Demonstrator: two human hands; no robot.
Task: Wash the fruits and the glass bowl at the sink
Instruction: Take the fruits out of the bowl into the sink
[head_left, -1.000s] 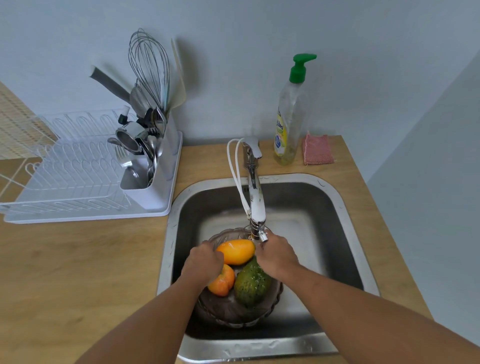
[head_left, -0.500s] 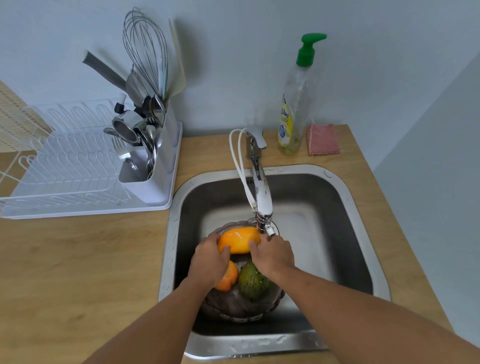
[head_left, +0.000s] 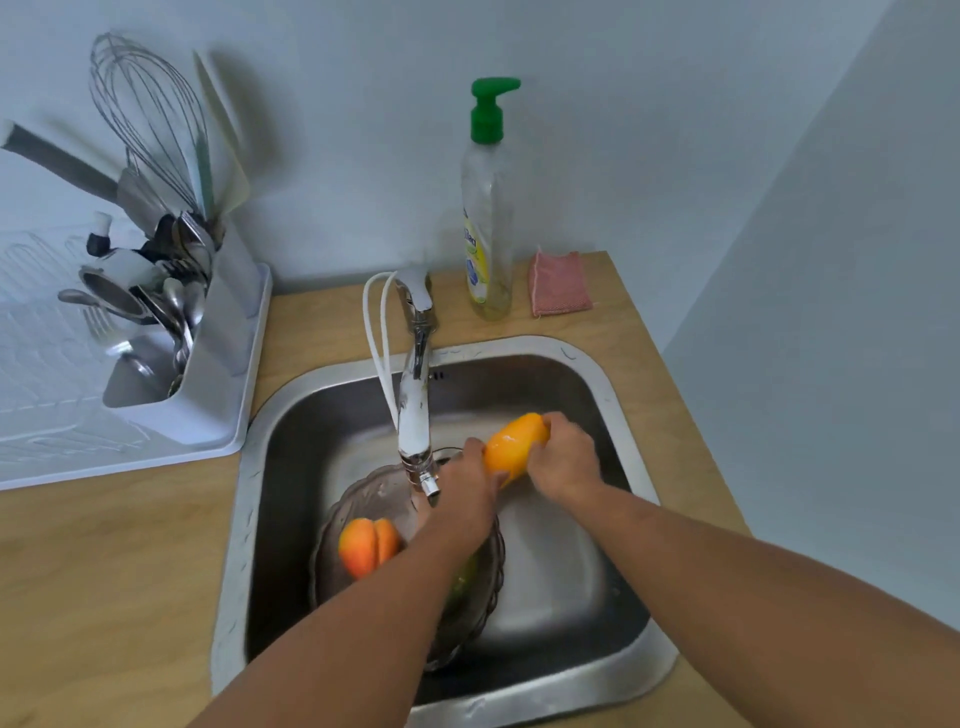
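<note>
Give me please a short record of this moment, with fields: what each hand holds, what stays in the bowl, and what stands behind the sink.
left hand: grips the yellow mango at its near end
right hand: grips the same mango at its far end
mango position: lifted over the sink, right of the faucet
glass bowl: in the sink, holds an orange-red fruit; a green fruit is mostly hidden by the left arm
behind the sink: soap bottle, pink sponge
</note>
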